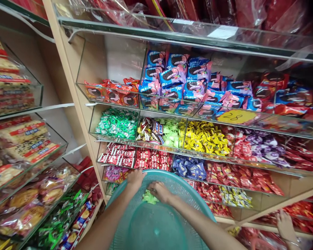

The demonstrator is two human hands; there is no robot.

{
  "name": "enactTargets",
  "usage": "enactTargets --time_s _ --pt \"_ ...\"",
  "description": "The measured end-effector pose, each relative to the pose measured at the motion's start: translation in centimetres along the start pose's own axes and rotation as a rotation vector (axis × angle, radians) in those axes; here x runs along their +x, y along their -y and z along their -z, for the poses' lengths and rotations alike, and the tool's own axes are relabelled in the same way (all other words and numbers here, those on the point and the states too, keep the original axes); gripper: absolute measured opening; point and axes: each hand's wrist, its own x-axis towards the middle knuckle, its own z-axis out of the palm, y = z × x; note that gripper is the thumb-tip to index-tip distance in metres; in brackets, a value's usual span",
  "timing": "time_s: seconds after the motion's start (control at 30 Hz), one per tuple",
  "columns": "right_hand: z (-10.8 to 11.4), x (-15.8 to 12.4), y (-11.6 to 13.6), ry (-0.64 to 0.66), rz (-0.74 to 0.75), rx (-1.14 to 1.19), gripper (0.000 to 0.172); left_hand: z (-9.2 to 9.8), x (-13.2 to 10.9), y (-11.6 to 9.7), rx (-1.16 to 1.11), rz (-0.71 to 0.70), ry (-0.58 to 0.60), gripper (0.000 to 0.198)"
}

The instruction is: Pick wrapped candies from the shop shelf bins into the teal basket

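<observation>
A large teal plastic mesh basket (195, 205) is in front of me at the bottom middle. My left hand (136, 178) is closed over its far rim, left of centre. Inside the basket is my right hand (159, 191), its fingers curled down at a small bunch of light green wrapped candies (150, 198). The fingertips are partly hidden. A smooth, rounded teal shape (156, 225) fills the near part of the basket, just below the candies; I cannot tell whether it is a separate bowl.
Tiered shelves hold green candies (117, 123), yellow candies (207, 139), dark blue packets (189, 168) and blue cookie packs (172, 74). A yellow "28" price tag (236, 116) hangs ahead. Bread shelves (21, 139) stand left. Another person's hand (285, 224) is at lower right.
</observation>
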Motion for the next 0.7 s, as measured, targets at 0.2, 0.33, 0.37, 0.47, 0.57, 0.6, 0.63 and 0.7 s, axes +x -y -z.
enactTargets --time_s 0.2,0.33,0.37,0.47,0.57,0.6,0.63,0.7 --pt "0.1 -0.1 1.0 -0.060 0.004 -0.163 0.020 -0.2 0.1 0.2 -0.007 -0.021 -0.015 0.042" --pt "0.0 -0.3 1.3 -0.082 0.017 -0.228 0.024 0.0 0.1 0.1 -0.009 -0.017 -0.011 0.041" --pt "-0.1 -0.4 1.3 -0.079 0.017 -0.233 0.025 0.1 0.1 0.1 -0.008 -0.014 -0.009 0.041" --pt "-0.5 -0.6 1.5 -0.062 0.016 -0.220 0.025 0.1 0.1 0.0 -0.005 -0.015 0.002 0.042" --pt "-1.0 -0.8 1.5 -0.033 0.030 -0.193 0.024 0.0 0.2 0.1 -0.011 -0.022 0.000 0.043" --pt "-1.1 -0.9 1.5 -0.024 0.033 -0.186 0.023 0.0 0.2 0.2 -0.016 -0.024 -0.002 0.043" --pt "-1.2 -0.9 1.5 -0.021 0.031 -0.180 0.023 -0.1 0.2 0.2 -0.021 -0.025 -0.003 0.043" --pt "-1.3 -0.9 1.5 -0.032 0.018 -0.173 0.023 -0.1 0.3 0.2 -0.028 -0.029 0.001 0.043"
